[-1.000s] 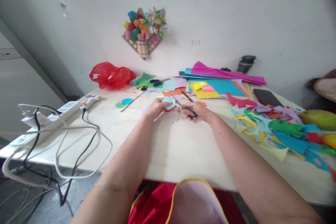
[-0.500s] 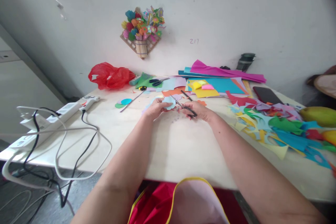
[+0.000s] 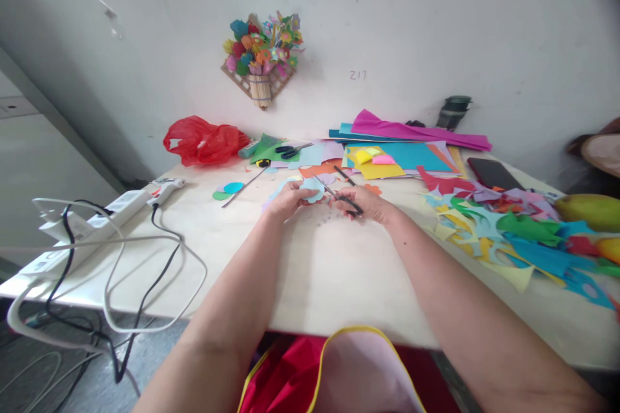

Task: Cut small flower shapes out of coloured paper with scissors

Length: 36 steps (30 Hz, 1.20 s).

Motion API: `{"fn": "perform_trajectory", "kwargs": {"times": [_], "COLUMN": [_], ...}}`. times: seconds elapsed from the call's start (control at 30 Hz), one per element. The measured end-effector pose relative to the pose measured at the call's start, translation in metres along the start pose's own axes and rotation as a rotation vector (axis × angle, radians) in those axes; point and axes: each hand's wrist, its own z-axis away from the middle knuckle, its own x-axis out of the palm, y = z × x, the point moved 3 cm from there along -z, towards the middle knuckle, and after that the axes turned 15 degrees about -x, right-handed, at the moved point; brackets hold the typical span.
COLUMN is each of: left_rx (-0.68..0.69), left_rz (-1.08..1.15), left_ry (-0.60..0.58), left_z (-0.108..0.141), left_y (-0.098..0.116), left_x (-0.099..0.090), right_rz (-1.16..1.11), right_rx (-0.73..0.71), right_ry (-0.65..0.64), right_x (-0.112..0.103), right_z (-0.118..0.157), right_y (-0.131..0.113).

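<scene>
Near the middle of the table, my left hand (image 3: 289, 201) pinches a light blue paper piece (image 3: 312, 190) with a rounded, scalloped edge. My right hand (image 3: 364, 202) is closed round the black handles of a pair of scissors (image 3: 349, 205). The scissor blades point up and left, beside the right edge of the blue paper. Whether the blades touch the paper is too small to tell. Tiny scraps lie on the table just below the hands. An orange paper flower (image 3: 372, 189) lies behind my right hand.
Colored sheets (image 3: 421, 158) and a second pair of scissors (image 3: 289, 152) lie at the back. Paper offcuts (image 3: 527, 229) and a phone (image 3: 494, 174) are on the right. A red plastic bag (image 3: 206, 141) sits back left. A power strip (image 3: 92, 229) with looping cables occupies the left side.
</scene>
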Motion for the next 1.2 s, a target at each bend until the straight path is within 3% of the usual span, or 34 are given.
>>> {"fn": "perform_trajectory", "kwargs": {"times": [1.2], "left_rx": [0.015], "left_rz": [0.047], "left_ry": [-0.072], "left_z": [-0.0002], "left_y": [-0.0020], "left_x": [-0.0022], "right_rz": [0.002], "right_rx": [0.025], "right_ry": [0.023], "right_x": [0.0012], "right_z": [0.0010], "right_y": [-0.0076]}}
